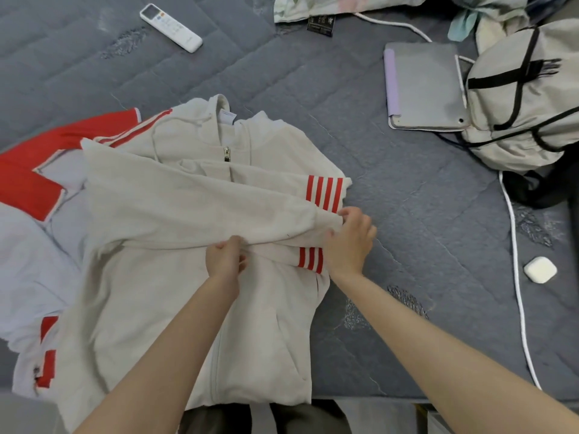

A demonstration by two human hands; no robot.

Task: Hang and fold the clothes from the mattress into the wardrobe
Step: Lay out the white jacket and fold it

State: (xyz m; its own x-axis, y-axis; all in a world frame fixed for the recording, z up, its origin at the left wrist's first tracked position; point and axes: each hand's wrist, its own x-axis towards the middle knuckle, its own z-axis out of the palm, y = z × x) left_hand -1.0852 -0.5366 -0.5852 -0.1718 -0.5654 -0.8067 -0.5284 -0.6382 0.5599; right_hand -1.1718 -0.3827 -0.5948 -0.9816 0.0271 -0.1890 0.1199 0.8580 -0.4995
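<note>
Lying at centre of grey mattress (313,73): cream zip hoodie (150,292), front up, red-striped sleeve (188,208) folded across chest. Left hand (225,258) pinches sleeve's lower edge, fingers curled on cloth. Right hand (351,239) grips sleeve end beside red stripes, fingers curled round fabric. Red-and-white garment (28,183) at 9 o'clock, partly under hoodie. Remote (170,28) at 11 o'clock; tablet (426,86) at 1 o'clock; backpack (526,98) at 2 o'clock; small white case (540,269) at 3 o'clock.
</note>
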